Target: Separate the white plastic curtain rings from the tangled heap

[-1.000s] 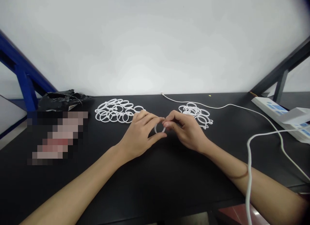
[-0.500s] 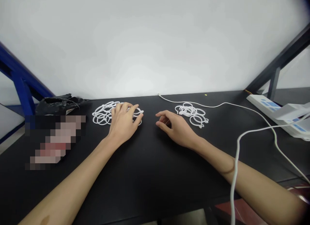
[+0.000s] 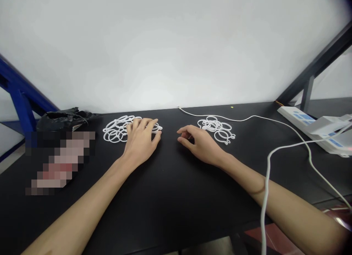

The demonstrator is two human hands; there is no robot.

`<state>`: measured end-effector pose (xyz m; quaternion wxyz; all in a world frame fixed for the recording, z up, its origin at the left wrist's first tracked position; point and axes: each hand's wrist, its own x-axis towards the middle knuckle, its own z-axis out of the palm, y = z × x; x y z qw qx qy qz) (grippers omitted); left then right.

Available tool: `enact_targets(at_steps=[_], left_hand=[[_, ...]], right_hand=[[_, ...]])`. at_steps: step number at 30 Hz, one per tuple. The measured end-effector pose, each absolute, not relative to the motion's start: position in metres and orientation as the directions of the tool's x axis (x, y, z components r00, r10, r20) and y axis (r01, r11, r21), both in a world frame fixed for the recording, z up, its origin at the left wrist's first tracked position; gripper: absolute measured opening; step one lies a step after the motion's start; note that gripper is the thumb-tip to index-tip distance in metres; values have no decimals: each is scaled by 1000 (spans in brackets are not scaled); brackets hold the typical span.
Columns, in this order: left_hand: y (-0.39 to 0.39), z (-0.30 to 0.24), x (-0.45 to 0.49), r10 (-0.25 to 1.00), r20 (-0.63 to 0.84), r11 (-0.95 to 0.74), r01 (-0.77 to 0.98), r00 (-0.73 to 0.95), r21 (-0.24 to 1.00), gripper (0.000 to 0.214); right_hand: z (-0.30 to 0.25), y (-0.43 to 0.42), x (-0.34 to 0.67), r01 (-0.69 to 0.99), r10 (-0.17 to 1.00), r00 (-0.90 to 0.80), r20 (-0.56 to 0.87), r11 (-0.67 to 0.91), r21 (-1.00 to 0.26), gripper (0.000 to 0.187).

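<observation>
My left hand (image 3: 141,137) lies palm down on the right part of a spread of several white plastic rings (image 3: 117,130) on the black table (image 3: 170,189); its fingers are stretched out over the rings. My right hand (image 3: 199,141) rests on the table between the two heaps, fingers loosely curled and apart, with nothing visible in them. Just beyond it lies a smaller heap of white rings (image 3: 218,130), some linked together.
A white cable (image 3: 288,148) runs from the back of the table across my right forearm. A white power strip (image 3: 316,128) sits at the right edge. A crumpled black bag (image 3: 63,117) lies at the back left, by a blue frame (image 3: 19,97).
One second ago both hands pinched a single white ring between them. My left hand has since moved left onto the large heap, and my right hand holds nothing.
</observation>
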<state>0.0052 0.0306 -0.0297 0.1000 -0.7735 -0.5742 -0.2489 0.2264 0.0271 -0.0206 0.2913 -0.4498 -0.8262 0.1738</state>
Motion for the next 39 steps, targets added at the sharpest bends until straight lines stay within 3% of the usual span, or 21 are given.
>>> enact_targets(at_steps=[4, 7, 10, 13, 22, 29, 34, 39], left_hand=[[20, -24, 12, 787, 530, -446, 885, 317, 132, 33], [10, -20, 20, 734, 510, -581, 803, 448, 131, 30], [1, -18, 27, 691, 418, -693, 705, 590, 149, 28], [-3, -18, 29, 677, 323, -729, 660, 661, 180, 26], [-4, -17, 25, 701, 297, -710, 674, 648, 205, 26], [-3, -17, 25, 704, 316, -705, 679, 636, 205, 25], [-2, -18, 26, 725, 419, -659, 727, 547, 191, 32], [-5, -17, 26, 744, 498, -615, 747, 445, 251, 54]], right_hand=[[-15, 36, 238, 825, 852, -346, 393, 476, -306, 21], [-10, 43, 251, 948, 876, -225, 426, 298, -112, 29], [-8, 46, 262, 985, 922, -154, 355, 172, -21, 36], [-8, 46, 265, 983, 942, -181, 284, 185, 13, 34], [-9, 44, 256, 918, 890, -368, 269, 394, -47, 23], [-6, 37, 248, 874, 813, -404, 419, 478, -86, 10], [2, 24, 238, 783, 709, -358, 608, 583, -219, 3], [6, 6, 225, 630, 684, -368, 630, 682, -372, 3]])
